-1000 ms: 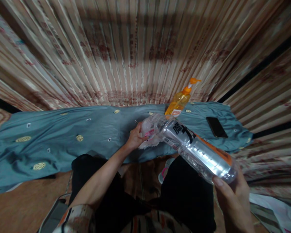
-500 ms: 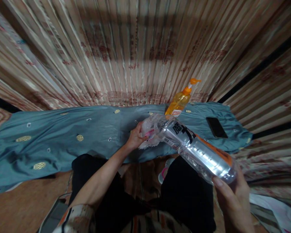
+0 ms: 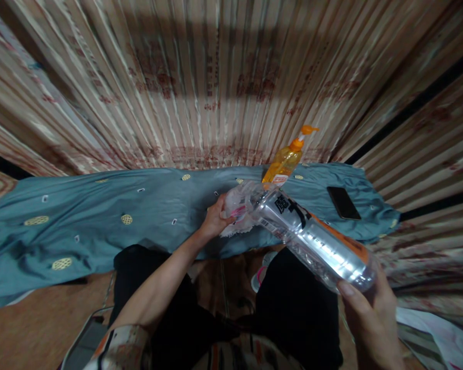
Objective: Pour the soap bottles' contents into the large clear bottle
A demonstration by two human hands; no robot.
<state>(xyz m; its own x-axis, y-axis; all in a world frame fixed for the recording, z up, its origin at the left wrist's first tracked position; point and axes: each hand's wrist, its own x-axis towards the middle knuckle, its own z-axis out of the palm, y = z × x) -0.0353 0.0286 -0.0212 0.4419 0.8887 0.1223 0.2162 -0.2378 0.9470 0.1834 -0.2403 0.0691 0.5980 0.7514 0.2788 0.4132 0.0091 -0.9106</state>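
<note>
A large clear plastic bottle [image 3: 312, 239] with a silver, black and orange label lies slantwise in the air, its base in my right hand [image 3: 374, 308], whose fingers are wrapped round it. The bottle's upper end reaches a crumpled clear plastic piece [image 3: 242, 201] with pink marks. My left hand [image 3: 216, 220] is closed on that piece from the left. White ragged material hangs under it. Whether bottle and plastic piece are joined cannot be made out.
An orange pump bottle [image 3: 283, 163] stands just behind the plastic bottle. A dark phone [image 3: 343, 202] lies at the right on the blue-green cloth [image 3: 100, 205]. Pleated curtains [image 3: 196, 77] rise behind and at the right. White fabric [image 3: 435, 329] is at the lower right.
</note>
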